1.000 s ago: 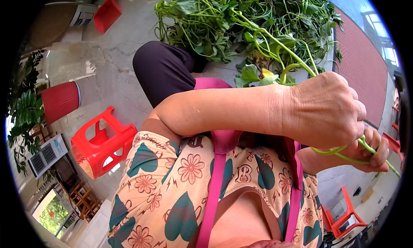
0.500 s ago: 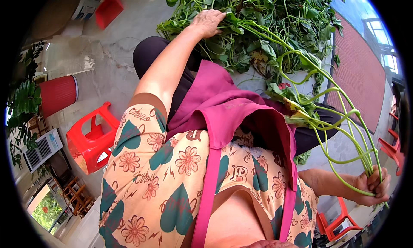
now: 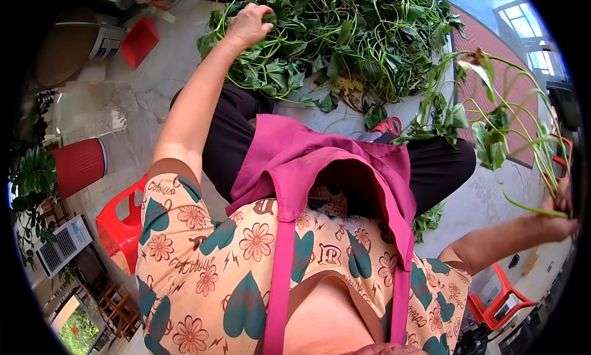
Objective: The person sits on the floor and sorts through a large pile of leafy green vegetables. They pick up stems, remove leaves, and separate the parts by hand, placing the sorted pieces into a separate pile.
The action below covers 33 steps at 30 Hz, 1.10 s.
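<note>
A large heap of leafy green vines (image 3: 345,41) lies on the floor in front of me. Over its left edge my left hand (image 3: 249,24) is raised, thumb and forefinger apart, with nothing seen between them. Far out to the right, my right hand (image 3: 559,210) is closed around a bunch of long vine stems (image 3: 523,133). The stems arch up from the fist, and their leaves hang apart from the heap. Some of the fingers on that hand are blurred and partly lost at the dark rim of the picture.
A red plastic stool (image 3: 123,223) stands at my left, near a dark red bin (image 3: 80,166). Farther off is a red dustpan-like container (image 3: 140,42). Red chairs (image 3: 502,296) stand at the right. A reddish mat (image 3: 492,90) lies beyond the heap. Small greens (image 3: 429,223) lie by my right knee.
My right hand has swung outward and up, drawing the bunch of vines off the heap. My left hand has let go of the vines and moved left and up.
</note>
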### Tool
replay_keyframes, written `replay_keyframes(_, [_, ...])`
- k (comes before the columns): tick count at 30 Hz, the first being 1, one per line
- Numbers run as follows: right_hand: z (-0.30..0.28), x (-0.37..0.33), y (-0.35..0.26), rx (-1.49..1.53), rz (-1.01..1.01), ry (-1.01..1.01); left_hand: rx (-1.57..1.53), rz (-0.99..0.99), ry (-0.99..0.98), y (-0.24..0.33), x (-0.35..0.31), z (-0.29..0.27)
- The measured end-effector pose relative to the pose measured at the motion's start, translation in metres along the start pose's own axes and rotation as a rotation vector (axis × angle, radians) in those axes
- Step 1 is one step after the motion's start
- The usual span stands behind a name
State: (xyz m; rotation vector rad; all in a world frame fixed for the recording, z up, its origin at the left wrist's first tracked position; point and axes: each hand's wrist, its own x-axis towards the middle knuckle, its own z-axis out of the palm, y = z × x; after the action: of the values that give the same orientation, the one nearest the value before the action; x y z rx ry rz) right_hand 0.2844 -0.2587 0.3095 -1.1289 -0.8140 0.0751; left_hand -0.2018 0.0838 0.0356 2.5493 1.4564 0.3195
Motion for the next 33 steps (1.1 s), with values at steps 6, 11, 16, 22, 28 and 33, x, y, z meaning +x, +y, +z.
replay_keyframes(6, [0.18,-0.093,0.065,0.525,0.679,-0.667,-0.656,0.375,0.174,0.177,-0.002,-0.053])
replay_keyframes(11, [0.19,-0.099,0.095,0.727,0.897,-0.689,-1.068,0.348,-0.361,0.222,-0.056,-0.072])
replay_keyframes(16, [0.17,-0.12,0.124,0.346,0.934,-0.751,-1.067,0.111,-0.381,0.211,-0.082,-0.079])
replay_keyframes(22, [0.168,-0.141,0.165,-0.371,0.481,-0.988,-1.011,-0.026,-0.029,0.196,-0.094,-0.052])
replay_keyframes(28, [0.136,-0.117,0.258,-1.29,0.024,-0.658,-1.108,-0.258,-0.23,0.191,-0.119,-0.061])
replay_keyframes(33, [0.08,-0.098,0.269,-1.238,0.208,-0.537,-1.37,-0.468,-0.208,0.158,-0.128,-0.047])
